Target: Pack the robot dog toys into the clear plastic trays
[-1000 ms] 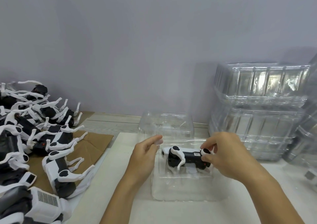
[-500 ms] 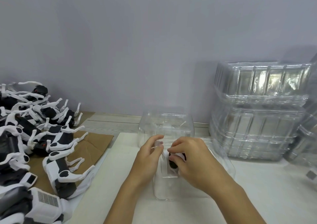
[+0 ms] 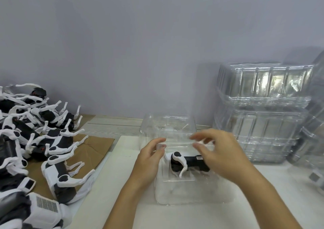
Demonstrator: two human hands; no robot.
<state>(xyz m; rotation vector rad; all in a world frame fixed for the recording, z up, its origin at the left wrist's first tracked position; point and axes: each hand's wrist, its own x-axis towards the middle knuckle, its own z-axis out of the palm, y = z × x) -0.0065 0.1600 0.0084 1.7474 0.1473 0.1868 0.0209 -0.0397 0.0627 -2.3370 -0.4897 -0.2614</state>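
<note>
A black-and-white robot dog toy (image 3: 185,162) lies on its side in a clear plastic tray (image 3: 184,192) on the white board in front of me. My left hand (image 3: 149,160) pinches the tray's left rim. Just above the toy's right half hovers my right hand (image 3: 217,151), blurred, with its fingers loosely spread and nothing held. A second clear tray (image 3: 168,127) stands right behind the first. Several more robot dog toys (image 3: 35,144) are heaped at the left.
Tall stacks of clear trays (image 3: 263,116) fill the right side against the grey wall. The toy heap rests on brown cardboard (image 3: 94,144). A small white part (image 3: 315,176) lies at the far right edge.
My right hand covered the toy's left end half a second ago; it has since lifted and moved right, baring the toy in the tray. My left hand stays on the rim.
</note>
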